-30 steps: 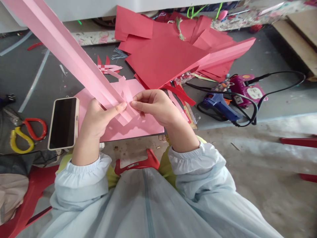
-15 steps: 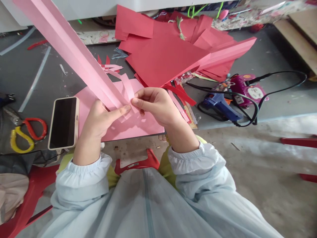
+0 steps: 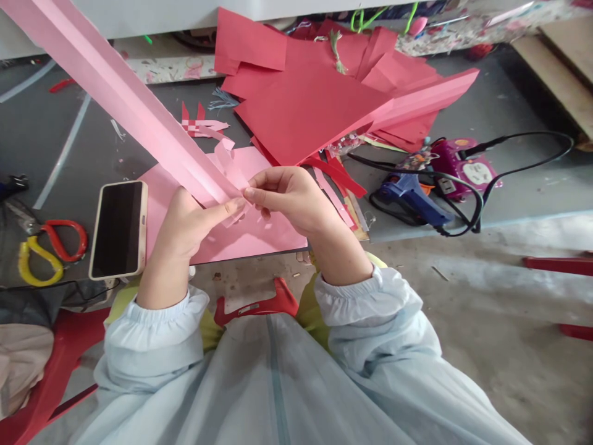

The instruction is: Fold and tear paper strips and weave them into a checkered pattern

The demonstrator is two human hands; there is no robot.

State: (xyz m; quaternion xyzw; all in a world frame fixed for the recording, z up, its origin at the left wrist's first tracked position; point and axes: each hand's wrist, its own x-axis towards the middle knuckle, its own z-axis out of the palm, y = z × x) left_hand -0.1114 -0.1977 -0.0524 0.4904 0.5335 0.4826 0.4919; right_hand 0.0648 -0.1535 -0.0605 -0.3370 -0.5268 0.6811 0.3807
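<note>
A long creased strip of pink paper (image 3: pixel 134 111) slants from the upper left down to my hands. My left hand (image 3: pixel 188 225) is closed on its lower end, thumb pressed on top and the other fingers hidden beneath. My right hand (image 3: pixel 290 198) pinches a narrow pink paper strip (image 3: pixel 229 159) that curls up beside the long one, right at its lower edge. Both hands are over a flat pink paper sheet (image 3: pixel 273 232) at the table's front edge. Just beyond lies a small woven piece of red and pink paper strips (image 3: pixel 199 127).
Red paper sheets (image 3: pixel 306 105) are piled at the back. To the right are a blue glue gun (image 3: pixel 417 201) and a purple power socket (image 3: pixel 463 170) with black cables. On the left lie a phone (image 3: pixel 118 228) and scissors (image 3: pixel 50 250) with red and yellow handles.
The long pink strip's upper part has swung slightly left and down. The narrow strip now curls over more, with its top lower. Both hands have hardly moved.
</note>
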